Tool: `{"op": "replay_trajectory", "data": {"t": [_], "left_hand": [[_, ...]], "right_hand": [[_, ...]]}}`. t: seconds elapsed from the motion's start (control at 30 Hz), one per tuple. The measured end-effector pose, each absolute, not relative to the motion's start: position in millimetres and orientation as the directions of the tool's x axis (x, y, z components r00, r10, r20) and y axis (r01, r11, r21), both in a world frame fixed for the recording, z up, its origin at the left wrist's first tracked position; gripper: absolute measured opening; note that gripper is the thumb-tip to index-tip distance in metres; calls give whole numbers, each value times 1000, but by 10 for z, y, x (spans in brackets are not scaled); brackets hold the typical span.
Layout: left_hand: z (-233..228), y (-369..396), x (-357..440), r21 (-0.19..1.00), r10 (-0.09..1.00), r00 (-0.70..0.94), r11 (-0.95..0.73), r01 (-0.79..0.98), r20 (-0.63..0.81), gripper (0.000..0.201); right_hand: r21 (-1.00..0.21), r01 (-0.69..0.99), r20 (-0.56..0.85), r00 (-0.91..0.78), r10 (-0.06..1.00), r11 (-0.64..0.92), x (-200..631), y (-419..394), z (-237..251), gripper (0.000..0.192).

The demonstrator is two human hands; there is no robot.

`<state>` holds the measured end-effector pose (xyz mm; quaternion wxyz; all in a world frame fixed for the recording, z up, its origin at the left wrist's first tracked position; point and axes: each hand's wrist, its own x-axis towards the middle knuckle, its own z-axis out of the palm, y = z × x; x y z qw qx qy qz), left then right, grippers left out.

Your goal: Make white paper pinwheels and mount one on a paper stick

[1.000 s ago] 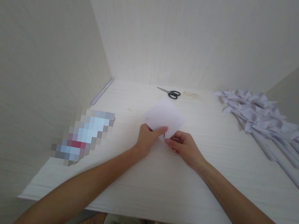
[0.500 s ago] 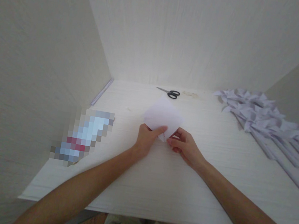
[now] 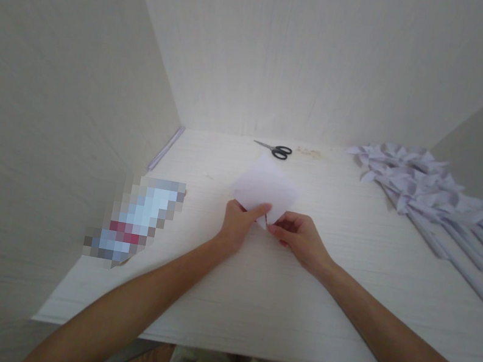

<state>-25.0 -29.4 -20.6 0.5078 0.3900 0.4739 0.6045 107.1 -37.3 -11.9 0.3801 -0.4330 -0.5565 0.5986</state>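
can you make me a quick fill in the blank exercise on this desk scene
1. Both hands, the left hand and the right hand, pinch the near corner of a white sheet of ____.
2. At the back of the table lie black-handled ____.
3. The pile of paper pinwheels lies on the ____ side of the table.
4. The sheet lies ____ the scissors and the person.

Missing words: paper; scissors; right; between
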Motion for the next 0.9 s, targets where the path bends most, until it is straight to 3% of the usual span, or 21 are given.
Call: {"op": "replay_trajectory", "data": {"t": [0.53, 0.9], "left_hand": [[-209, -289, -241, 972, 983, -183, -33, -235, -11, 24], [-200, -295, -246, 971, 985, -172, -36, -237, -5, 23]], "right_hand": [[-996, -23, -68, -349, 935, -81, 1063, -378, -117, 17], [-979, -130, -99, -377, 921, -158, 1073, -384, -86, 17]]}}
